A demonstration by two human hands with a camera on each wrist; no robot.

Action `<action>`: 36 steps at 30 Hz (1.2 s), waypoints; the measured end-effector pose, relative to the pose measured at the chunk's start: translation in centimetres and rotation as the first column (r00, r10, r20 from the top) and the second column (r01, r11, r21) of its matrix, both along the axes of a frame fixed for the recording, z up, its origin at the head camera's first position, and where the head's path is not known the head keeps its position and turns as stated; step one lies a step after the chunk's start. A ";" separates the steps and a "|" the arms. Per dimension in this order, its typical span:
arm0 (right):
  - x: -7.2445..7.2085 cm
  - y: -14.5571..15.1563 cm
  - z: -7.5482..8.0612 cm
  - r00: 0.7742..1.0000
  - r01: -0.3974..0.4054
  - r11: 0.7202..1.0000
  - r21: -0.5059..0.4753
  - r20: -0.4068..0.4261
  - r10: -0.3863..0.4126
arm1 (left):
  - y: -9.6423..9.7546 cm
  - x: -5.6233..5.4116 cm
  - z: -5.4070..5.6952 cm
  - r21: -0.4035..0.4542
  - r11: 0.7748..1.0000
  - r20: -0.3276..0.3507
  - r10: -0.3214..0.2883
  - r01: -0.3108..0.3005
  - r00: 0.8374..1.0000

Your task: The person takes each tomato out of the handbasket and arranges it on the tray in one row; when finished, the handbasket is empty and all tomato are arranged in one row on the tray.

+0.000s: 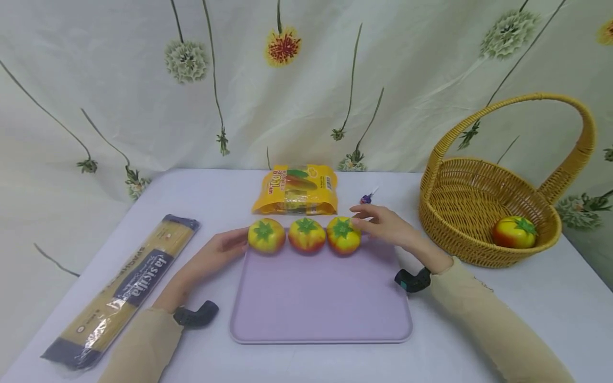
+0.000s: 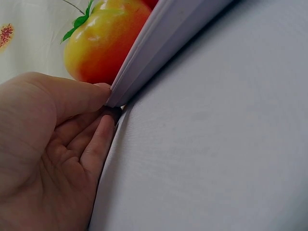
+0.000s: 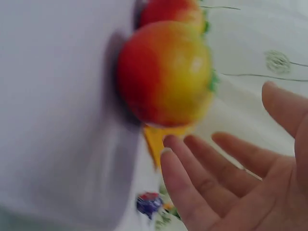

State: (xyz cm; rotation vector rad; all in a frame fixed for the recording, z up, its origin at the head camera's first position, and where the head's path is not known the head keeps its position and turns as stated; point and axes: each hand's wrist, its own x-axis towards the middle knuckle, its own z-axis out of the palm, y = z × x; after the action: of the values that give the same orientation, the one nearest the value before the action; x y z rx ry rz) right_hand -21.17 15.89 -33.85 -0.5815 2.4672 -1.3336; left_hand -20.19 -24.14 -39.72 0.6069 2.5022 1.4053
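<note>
A light purple tray [image 1: 321,298] lies on the table with three red-and-yellow tomatoes in a row along its far edge: a left one [image 1: 266,236], a middle one [image 1: 306,235] and a right one [image 1: 344,235]. Each has a green leafy top. My left hand [image 1: 221,252] holds the tray's far left corner; in the left wrist view its thumb [image 2: 82,98] is at the rim and the other fingers curl below. My right hand [image 1: 387,226] is beside the right tomato, its fingers spread. The right wrist view shows a gap between those fingers and the tomato [image 3: 166,74].
A wicker basket [image 1: 431,229] with a tall handle stands at the right, one more tomato [image 1: 515,232] inside. Behind the tray lies a yellow mango-print bag [image 1: 298,190], with a wrapped lollipop [image 1: 366,199] to its right. A spaghetti pack [image 1: 126,290] lies at the left.
</note>
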 end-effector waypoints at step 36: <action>1.0 29.3 3.3 0.960 0.216 0.938 0.271 0.118 -0.255 | 0.0 -0.1 0.0 -0.001 1.000 -0.013 0.002 -0.002 1.000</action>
State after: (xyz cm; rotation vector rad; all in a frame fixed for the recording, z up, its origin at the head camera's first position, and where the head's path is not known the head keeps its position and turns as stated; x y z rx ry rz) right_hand -20.12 45.21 -30.58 -0.1193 2.5849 -1.0642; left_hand -20.25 -24.17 -39.68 0.6153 2.5143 1.4059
